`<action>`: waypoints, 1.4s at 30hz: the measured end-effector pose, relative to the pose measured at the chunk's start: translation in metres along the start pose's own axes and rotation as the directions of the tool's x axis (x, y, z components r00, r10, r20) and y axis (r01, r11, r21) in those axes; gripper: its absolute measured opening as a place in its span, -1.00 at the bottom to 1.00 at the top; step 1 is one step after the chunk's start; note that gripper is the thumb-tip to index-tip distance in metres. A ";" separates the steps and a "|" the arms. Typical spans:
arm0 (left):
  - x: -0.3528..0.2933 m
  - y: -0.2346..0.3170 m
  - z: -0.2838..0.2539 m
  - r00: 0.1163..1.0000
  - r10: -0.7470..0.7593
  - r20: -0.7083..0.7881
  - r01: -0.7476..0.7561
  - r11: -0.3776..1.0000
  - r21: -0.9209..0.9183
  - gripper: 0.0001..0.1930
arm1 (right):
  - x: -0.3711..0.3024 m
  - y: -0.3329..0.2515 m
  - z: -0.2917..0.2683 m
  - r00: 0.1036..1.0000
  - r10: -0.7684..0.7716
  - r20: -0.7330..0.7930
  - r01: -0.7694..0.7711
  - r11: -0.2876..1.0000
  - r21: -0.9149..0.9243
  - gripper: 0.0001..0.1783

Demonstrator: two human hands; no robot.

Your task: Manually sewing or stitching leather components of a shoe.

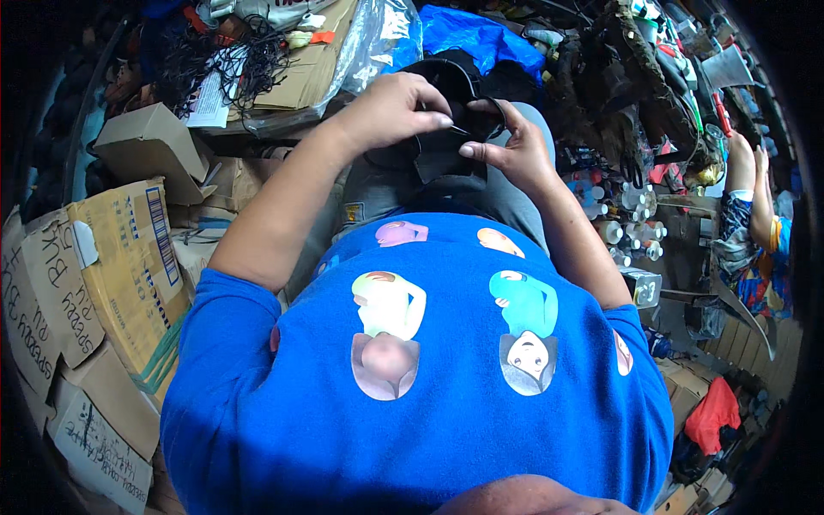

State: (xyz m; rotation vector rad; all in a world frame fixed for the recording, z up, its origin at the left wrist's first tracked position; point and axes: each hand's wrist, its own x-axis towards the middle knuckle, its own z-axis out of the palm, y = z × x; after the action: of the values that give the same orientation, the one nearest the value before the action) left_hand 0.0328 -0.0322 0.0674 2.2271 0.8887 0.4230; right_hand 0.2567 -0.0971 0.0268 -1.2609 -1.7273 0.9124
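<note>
A dark black piece [446, 79] with a curved rim, perhaps part of a shoe or sandal, lies over my lap between my knees. My left hand [396, 110] is closed in a pinch above it, thumb against fingers, and a thin silver needle-like piece [459, 130] sticks out from the fingertips toward the right. With thumb and fingers, my right hand [518, 153] grips a looped black strap [493, 122] at the right side of the black piece. The two hands are close together but apart. Shadow hides the lower parts of the black piece.
Cardboard boxes [129, 257] stack up at my left. Tangled black cords [249, 73] lie on cardboard ahead left, beside clear plastic and a blue sheet [485, 39]. Several small bottles [635, 215] stand at right, where another person's arms [742, 172] show, one hand at a red tool.
</note>
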 end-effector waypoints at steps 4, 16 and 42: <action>0.015 0.000 0.016 0.985 0.162 -0.056 -0.153 0.978 0.140 -0.89 | -0.004 0.008 -0.004 0.997 0.071 -0.007 -0.071 0.997 0.007 -0.37; -0.082 -0.034 -0.232 0.697 -0.145 -0.702 0.404 0.888 0.218 -0.79 | -0.039 0.050 -0.037 0.963 0.265 -0.038 -0.248 0.830 -0.500 -0.41; -0.013 -0.095 0.024 0.982 0.185 -0.048 -0.158 0.927 0.340 -0.73 | -0.066 -0.049 -0.230 0.888 0.025 -0.460 0.224 0.849 0.479 -0.59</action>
State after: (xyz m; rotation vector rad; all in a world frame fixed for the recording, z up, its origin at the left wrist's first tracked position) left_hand -0.0089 -0.0030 -0.0169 2.6311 0.8609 0.4720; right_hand 0.4568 -0.1509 0.1557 -0.9065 -1.0640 0.8616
